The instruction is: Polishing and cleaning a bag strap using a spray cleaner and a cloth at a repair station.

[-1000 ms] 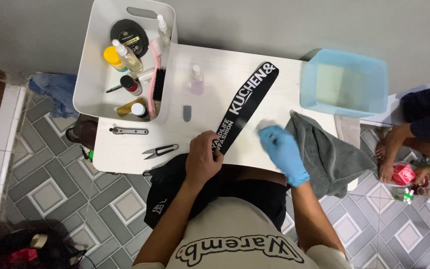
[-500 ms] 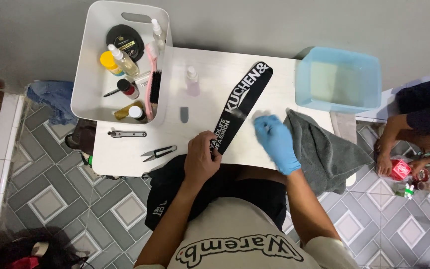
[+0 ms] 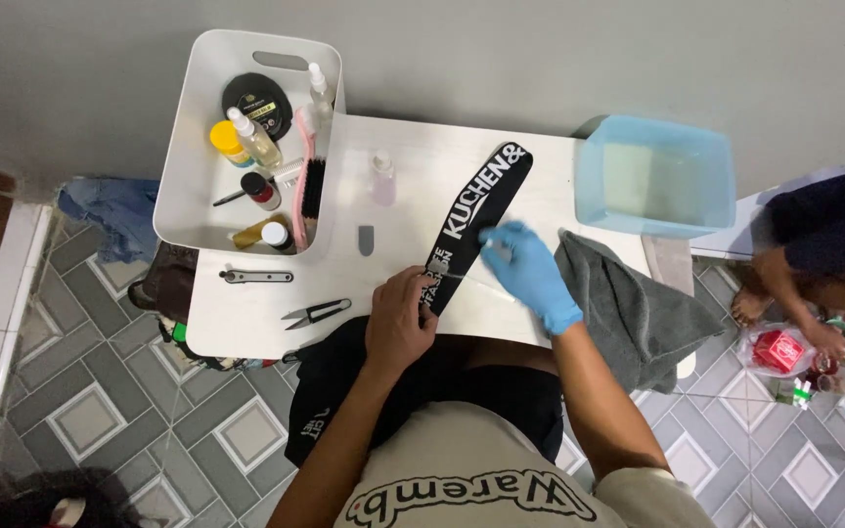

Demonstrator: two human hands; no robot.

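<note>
The black strap (image 3: 471,220) looks light, limp and flat — bare left hand (image 3: 401,318) pins its near end closed; gloved right hand (image 3: 525,269) rests loosely curled at mid-length.

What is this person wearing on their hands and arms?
The right hand wears a light blue disposable glove that ends at the wrist. The left hand is bare, with no glove. Both forearms are uncovered; no rings, watch or bracelet show. The sleeves end above the elbow.
</note>
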